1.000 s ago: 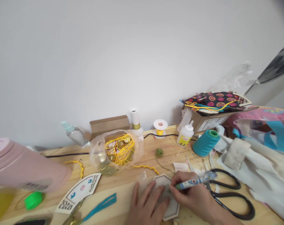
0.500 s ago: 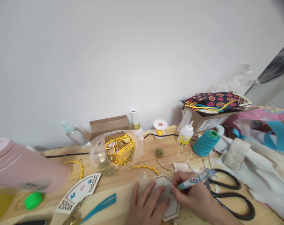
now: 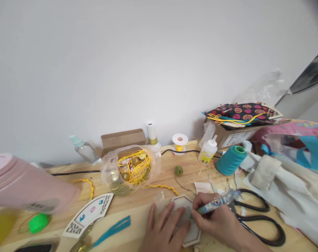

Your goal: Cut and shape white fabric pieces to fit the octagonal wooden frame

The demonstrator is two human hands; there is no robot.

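My left hand [image 3: 165, 225] lies flat with its fingers spread over the left part of a pale hexagonal frame [image 3: 198, 236] with a greyish sheet inside. In my right hand [image 3: 219, 218] is a pen [image 3: 216, 203] with a blue-and-white patterned barrel, gripped between thumb and fingers. Its lower end points at the sheet near my left fingertips; the tip is hidden by my fingers. Black-handled scissors [image 3: 278, 229] lie just right of my right hand. A small scrap of clear film with white marks [image 3: 161, 197] sits beyond my left fingers.
Behind the hands are a plastic bag [image 3: 106, 171] of yellow cord and gold bells, a green thread ball [image 3: 178, 170], a glue bottle [image 3: 207, 152] and a teal thread cone [image 3: 229, 161]. Leftward lie a fan-shaped piece [image 3: 92, 211], blue ribbon [image 3: 113, 229] and a pink bottle [image 3: 35, 189].
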